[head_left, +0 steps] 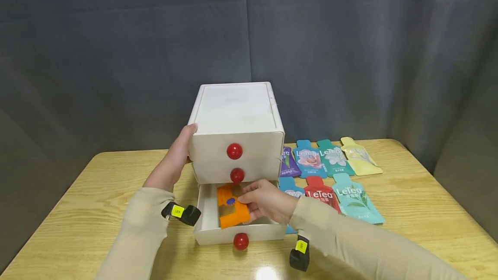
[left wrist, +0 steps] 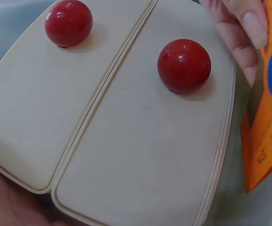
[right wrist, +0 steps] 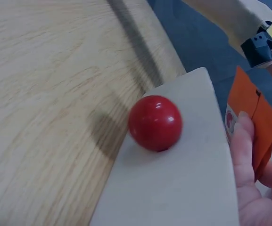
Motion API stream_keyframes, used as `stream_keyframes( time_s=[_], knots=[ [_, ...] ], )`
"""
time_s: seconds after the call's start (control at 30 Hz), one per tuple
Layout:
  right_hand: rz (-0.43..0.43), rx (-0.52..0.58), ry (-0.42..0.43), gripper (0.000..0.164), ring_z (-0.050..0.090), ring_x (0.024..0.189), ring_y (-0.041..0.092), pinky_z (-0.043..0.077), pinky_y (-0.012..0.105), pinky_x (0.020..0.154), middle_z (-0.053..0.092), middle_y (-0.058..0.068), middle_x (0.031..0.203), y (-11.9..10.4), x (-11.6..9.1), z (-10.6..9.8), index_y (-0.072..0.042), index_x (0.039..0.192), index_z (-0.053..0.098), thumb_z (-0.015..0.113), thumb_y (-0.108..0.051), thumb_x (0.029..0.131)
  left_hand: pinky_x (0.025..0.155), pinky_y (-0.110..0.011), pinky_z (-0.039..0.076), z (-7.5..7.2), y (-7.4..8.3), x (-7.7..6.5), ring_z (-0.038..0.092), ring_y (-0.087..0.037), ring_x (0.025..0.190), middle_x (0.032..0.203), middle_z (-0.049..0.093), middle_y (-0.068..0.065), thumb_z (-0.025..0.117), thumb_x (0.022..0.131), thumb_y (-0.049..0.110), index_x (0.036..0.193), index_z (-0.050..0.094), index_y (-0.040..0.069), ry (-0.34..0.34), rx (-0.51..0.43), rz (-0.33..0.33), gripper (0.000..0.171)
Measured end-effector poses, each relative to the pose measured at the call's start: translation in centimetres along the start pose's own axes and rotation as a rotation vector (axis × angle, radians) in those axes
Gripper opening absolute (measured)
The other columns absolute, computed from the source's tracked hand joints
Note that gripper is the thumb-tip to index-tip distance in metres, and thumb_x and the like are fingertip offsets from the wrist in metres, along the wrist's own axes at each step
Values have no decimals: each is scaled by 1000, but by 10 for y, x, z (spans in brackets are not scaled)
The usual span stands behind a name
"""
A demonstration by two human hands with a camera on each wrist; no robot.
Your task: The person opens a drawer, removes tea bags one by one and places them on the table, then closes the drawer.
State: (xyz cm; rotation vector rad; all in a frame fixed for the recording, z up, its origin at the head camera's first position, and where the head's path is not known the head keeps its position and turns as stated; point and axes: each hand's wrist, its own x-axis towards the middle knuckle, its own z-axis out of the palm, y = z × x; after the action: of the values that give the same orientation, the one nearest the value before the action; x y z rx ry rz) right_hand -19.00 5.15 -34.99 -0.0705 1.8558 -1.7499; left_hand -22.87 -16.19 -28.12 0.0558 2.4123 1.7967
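A white cabinet (head_left: pixel 237 107) with red ball knobs stands on the table, its bottom drawer (head_left: pixel 218 237) pulled out. My left hand (head_left: pixel 173 159) rests against the cabinet's left side, thumb at the top front edge; its other fingers are mostly hidden. In the left wrist view, part of that hand (left wrist: pixel 11 202) lies along the cabinet's side. My right hand (head_left: pixel 266 202) pinches an orange packet (head_left: pixel 235 217) with a blue mark, over the open drawer. The right wrist view shows fingers on both faces of this packet (right wrist: pixel 253 115), close behind the drawer front (right wrist: pixel 187 183).
Several LeTea pouches lie on the table to the right, among them a yellow pouch (head_left: pixel 362 159), a green pouch (head_left: pixel 336 161), a red pouch (head_left: pixel 320 191) and a pale teal pouch (head_left: pixel 358 200). Some are partly hidden by the cabinet and right arm. A dark curtain (head_left: pixel 330 55) hangs behind.
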Motion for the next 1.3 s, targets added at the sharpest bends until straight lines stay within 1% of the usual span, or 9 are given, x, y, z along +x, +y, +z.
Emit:
stream_keyframes(
  time_s=[0.23,0.43,0.53,0.73,0.93,1.13,1.3],
  knots=[
    [-18,-24,-7,35,68,82,25,56,38,74,67,19,102,3,-10,-7,14,125,46,55,-3,96,110,-53,18,0,1,0,19,-33,137,152,19,-18,16,96,57,152,19,7,-1,7,-1,76],
    [-29,-64,-22,39,66,81,23,56,39,76,66,18,104,1,-23,-11,13,131,44,53,-5,97,110,-53,18,1,1,1,20,-33,137,152,20,-18,16,96,57,153,19,8,1,7,-4,76],
    [-34,-84,-26,41,65,78,21,56,37,74,65,17,103,1,-28,-13,12,133,43,53,-6,97,111,-53,17,1,1,1,20,-33,137,152,20,-18,16,96,57,153,19,8,1,3,-1,75],
    [-27,-115,-21,42,65,79,22,55,35,70,65,16,102,3,-37,-16,11,134,43,53,-7,97,111,-54,16,0,1,0,19,-34,138,153,18,-18,15,96,58,154,16,9,-1,16,-7,76],
    [-47,-115,-19,42,63,75,21,54,33,67,64,16,101,8,-45,-21,8,134,43,53,-8,96,110,-55,15,0,-1,1,19,-35,137,152,19,-19,14,96,58,154,17,9,3,25,-11,76],
    [-88,-97,-39,45,63,75,22,56,37,68,63,16,105,12,-51,-28,7,137,40,52,-7,96,110,-55,15,0,-1,1,18,-34,138,152,19,-18,14,95,59,154,17,9,1,21,-13,76],
    [-90,-85,-34,46,63,80,23,55,37,70,62,17,109,12,-56,-33,6,139,39,51,-7,97,110,-54,16,1,0,1,18,-34,138,152,19,-18,15,95,59,154,17,9,4,10,-8,77]
  ],
)
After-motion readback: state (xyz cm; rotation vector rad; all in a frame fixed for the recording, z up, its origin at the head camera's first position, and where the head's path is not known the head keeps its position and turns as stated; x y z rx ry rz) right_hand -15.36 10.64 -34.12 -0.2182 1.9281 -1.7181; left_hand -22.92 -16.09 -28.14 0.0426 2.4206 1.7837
